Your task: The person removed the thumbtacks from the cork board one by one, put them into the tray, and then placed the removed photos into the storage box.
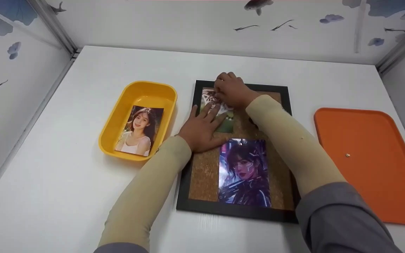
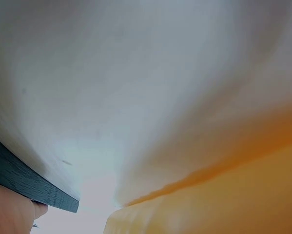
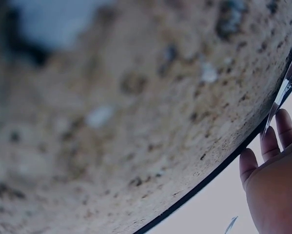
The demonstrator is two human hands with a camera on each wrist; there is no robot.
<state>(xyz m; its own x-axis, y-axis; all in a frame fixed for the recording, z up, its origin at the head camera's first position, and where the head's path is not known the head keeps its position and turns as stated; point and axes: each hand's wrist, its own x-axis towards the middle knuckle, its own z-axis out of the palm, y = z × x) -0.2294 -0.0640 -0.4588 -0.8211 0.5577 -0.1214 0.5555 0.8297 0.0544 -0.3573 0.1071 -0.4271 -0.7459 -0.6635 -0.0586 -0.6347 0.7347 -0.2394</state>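
My left hand (image 1: 202,130) lies with spread fingers on a photo (image 1: 226,126) with a green lower part, on a black-framed cork board (image 1: 206,179). My right hand (image 1: 233,89) is at the photo's upper end, its fingers curled; whether something is pinched between them I cannot tell. The hands hide much of this photo. In the right wrist view, the right hand's fingers (image 3: 270,144) are beside the glossy photo edge. Below, a purple illustrated portrait print (image 1: 244,172) lies on the cork, a small shiny pin (image 1: 241,142) at its top edge.
To the left stands a yellow plastic basin (image 1: 146,92), a portrait photo (image 1: 139,131) of a person in it. At the right lies an orange tray (image 1: 374,189) with a small metallic piece (image 1: 347,155) on it. White panels with fish drawings border the white table (image 1: 65,168).
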